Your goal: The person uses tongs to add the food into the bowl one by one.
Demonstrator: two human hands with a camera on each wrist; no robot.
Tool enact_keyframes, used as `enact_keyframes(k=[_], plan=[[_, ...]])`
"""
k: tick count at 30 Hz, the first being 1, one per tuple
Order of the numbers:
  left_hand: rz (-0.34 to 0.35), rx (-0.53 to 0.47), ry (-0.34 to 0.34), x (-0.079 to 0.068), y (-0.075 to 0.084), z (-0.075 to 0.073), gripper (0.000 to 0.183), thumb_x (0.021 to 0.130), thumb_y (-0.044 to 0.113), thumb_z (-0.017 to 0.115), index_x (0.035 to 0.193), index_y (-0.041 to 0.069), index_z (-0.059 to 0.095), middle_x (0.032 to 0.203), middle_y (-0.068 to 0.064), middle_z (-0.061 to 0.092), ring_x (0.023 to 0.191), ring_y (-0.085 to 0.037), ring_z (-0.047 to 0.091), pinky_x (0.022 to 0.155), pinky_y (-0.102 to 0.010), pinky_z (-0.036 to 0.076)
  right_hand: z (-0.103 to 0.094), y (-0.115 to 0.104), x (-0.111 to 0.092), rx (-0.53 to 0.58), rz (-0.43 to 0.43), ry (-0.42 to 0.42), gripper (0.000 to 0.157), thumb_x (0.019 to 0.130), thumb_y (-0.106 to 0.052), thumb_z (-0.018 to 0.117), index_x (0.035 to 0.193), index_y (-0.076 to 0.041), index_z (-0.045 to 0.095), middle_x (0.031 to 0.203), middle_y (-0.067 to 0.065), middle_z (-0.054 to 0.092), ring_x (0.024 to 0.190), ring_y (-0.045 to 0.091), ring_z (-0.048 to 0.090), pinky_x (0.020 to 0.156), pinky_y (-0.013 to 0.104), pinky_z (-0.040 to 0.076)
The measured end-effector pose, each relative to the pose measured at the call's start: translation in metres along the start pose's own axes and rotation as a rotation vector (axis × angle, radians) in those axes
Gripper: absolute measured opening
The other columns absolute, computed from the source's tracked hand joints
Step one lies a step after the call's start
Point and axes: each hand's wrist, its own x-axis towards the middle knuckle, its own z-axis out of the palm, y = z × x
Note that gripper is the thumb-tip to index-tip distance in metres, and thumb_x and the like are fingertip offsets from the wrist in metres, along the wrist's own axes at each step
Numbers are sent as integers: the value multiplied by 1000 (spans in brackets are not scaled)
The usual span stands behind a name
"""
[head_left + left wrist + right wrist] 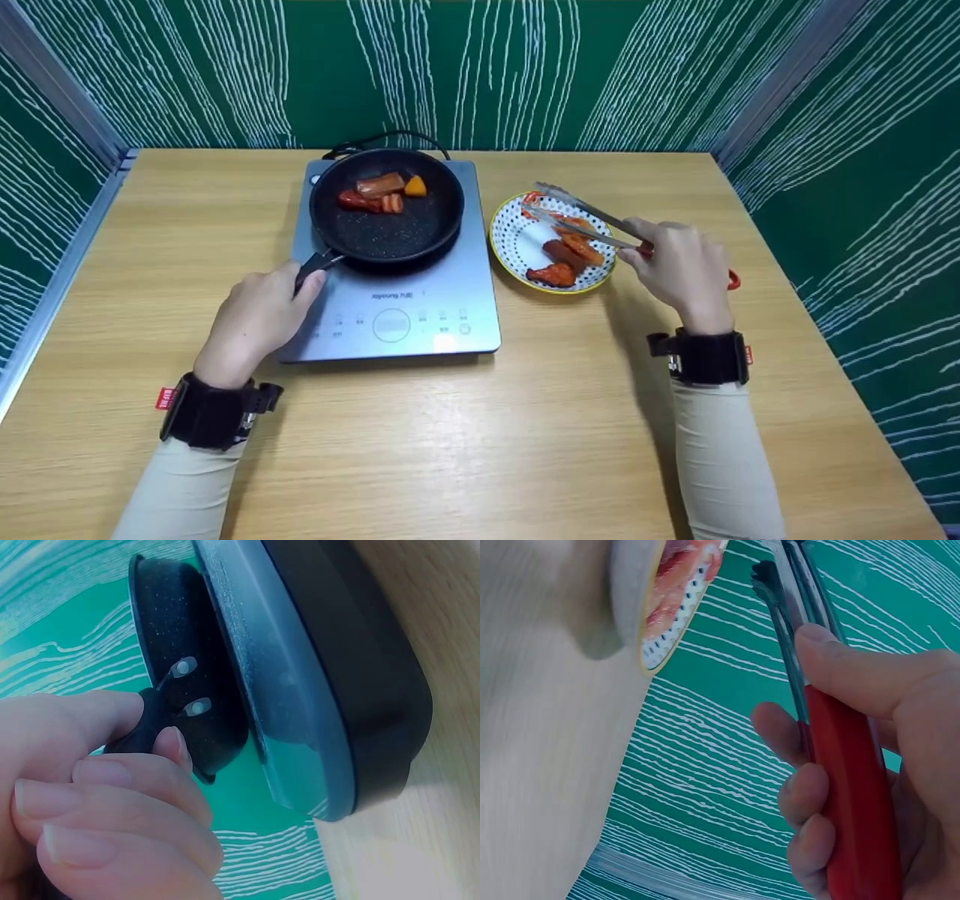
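The left hand (259, 319) grips the black handle (318, 264) of a round, speckled pan (382, 240) holding food pieces (380, 185) on a flat, silvery cooktop (450, 292). The right hand (684, 268) grasps red-handled metal tongs (857, 802) over a dotted, yellow-rimmed plate (516, 244) of reddish food (553, 275) on the wood-grained bench (525, 442).

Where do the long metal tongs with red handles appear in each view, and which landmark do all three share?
Head: tongs, right of centre, partly over the round white black-dotted bowl.
Left wrist: not in it.
Right wrist: tongs right of centre, spanning top to bottom.
Shared landmark: the green wall with white streaks.
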Motion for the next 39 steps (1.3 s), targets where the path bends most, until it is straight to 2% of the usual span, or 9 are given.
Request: enact_keyframes(k=[9, 22, 30, 39], plan=[[-10, -20, -15, 0, 1, -1, 44, 114, 46, 43, 97, 6, 52, 75, -7, 44, 65, -25, 48, 58, -36, 33, 6, 5, 0, 1, 27, -48, 38, 97, -26, 81, 133, -15, 74, 82, 12, 63, 69, 31, 53, 57, 40, 33], [-10, -23, -11, 0, 1, 0, 44, 114, 46, 43, 96, 7, 51, 75, -6, 43, 65, -25, 48, 58, -36, 32, 18, 4, 3, -16, 56, -76, 37, 97, -24, 81, 132, -14, 75, 86, 14, 66, 67, 33, 54, 55, 40, 32], [-4, 10, 2, 1, 1, -1, 45, 114, 46, 43, 95, 6, 52, 75, -9, 45, 67, -28, 51, 57, -38, 32, 23, -1, 3, -50, 35, -42, 32, 97, -26, 80, 128, -21, 77, 100, 17, 74, 73, 37, 60, 55, 51, 42], [-18, -7, -20, 1, 0, 0, 43, 114, 44, 44, 97, 6, 51, 76, -8, 45, 66, -27, 50, 57, -37, 33, 27, -5, 3, -21, 18, -43, 32, 99, -27, 78, 130, -19, 77, 91, 13, 68, 69, 33, 55, 56, 45, 36]])
